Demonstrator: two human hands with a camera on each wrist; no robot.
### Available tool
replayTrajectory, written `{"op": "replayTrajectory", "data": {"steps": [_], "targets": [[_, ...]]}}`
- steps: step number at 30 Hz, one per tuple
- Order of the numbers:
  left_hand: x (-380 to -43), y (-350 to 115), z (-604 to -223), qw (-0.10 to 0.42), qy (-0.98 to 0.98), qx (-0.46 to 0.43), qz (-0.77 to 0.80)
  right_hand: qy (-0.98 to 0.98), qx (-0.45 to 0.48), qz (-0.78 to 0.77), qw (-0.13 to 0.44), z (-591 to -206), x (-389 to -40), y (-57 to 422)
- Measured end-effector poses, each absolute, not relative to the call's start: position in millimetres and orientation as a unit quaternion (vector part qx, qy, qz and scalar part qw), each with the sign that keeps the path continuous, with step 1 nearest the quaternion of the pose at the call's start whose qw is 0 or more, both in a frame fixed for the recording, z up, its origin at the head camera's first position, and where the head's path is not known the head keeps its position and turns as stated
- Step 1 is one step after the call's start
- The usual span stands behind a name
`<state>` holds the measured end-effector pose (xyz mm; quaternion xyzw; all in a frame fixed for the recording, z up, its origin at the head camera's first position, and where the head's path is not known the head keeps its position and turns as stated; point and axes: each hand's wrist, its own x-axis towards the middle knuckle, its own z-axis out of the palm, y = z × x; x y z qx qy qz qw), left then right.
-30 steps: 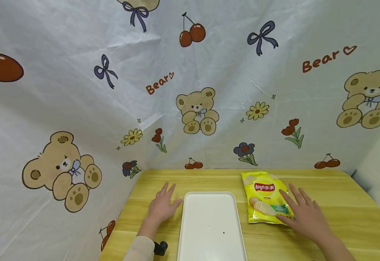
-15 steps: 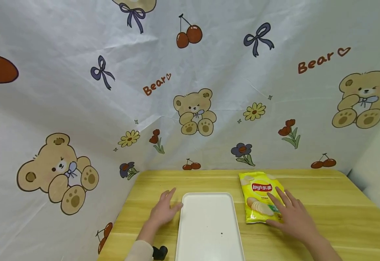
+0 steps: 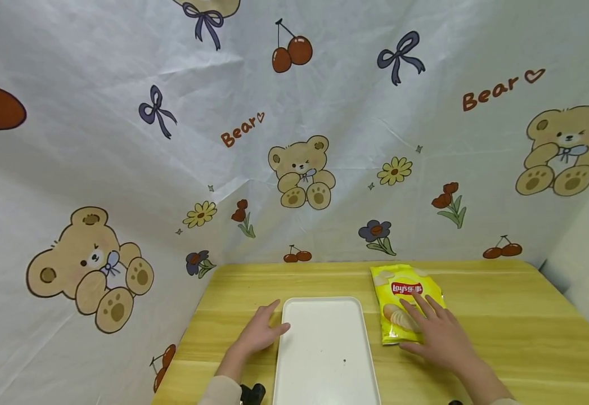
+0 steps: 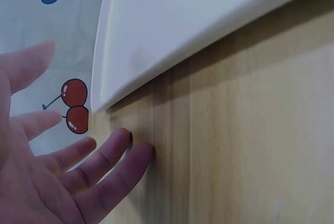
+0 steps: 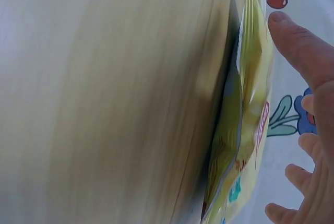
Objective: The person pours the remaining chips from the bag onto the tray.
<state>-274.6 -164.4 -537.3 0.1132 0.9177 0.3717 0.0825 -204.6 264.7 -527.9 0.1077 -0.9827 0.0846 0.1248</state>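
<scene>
- Bag of potato chips in glossy yellow film lies flat on the wood-grain table, right of the white rectangular tray, beside its far right corner with a strip of wood between.
- Its long axis runs away from the person, roughly along the tray's long sides; its far end reaches past the tray's far edge.
- The right hand, right of the tray, is clearly nearer: fingers spread, pinching nothing, it hovers so that the bag lies beneath the fingertips and extends beyond them.
- The left hand, left of the tray, has parted fingers holding nothing; whether its thumb touches the rim cannot be told.
</scene>
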Motion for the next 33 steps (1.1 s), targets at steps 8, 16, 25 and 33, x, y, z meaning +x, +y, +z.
{"op": "replayTrajectory", "data": {"steps": [8, 16, 25, 33], "targets": [[-274, -160, -547, 0.141, 0.857, 0.108, 0.485, -0.982, 0.105, 0.1, 0.119, -531, -208, 254], [-271, -157, -557, 0.119, 0.849, 0.121, 0.501, -0.982, 0.102, 0.108, 0.115, -537, -210, 243], [-272, -154, -556, 0.097, 0.864, 0.119, 0.48, -0.984, 0.109, 0.099, 0.1, -540, -215, 229], [-278, -151, -560, 0.1, 0.862, 0.1, 0.487, -0.986, 0.106, 0.083, 0.1, -548, -217, 229]]}}
